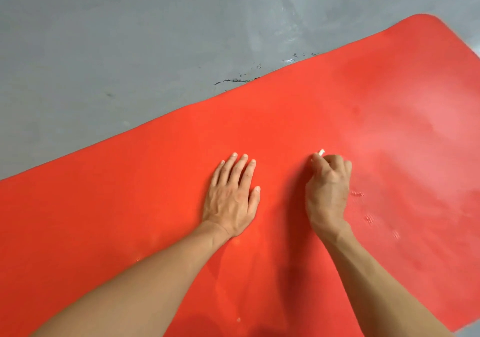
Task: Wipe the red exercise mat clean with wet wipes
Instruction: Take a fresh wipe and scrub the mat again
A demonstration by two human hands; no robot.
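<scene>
A flat red foam exercise mat (285, 118) is pinned by the flat, open left hand (231, 194); the right hand (328, 188) is curled round what seems a small white wet wipe (321, 152), which may be dragged out

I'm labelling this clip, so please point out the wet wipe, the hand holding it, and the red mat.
wet wipe (321, 152), head view, white tip above the knuckles
right hand (328, 188), head view, back of hand
red mat (130, 194), head view, bare surface

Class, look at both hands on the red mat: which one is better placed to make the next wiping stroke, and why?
The right hand: its curled fingers already grip the white wipe against the red mat. The left hand lies flat, holding nothing, bracing.
</scene>
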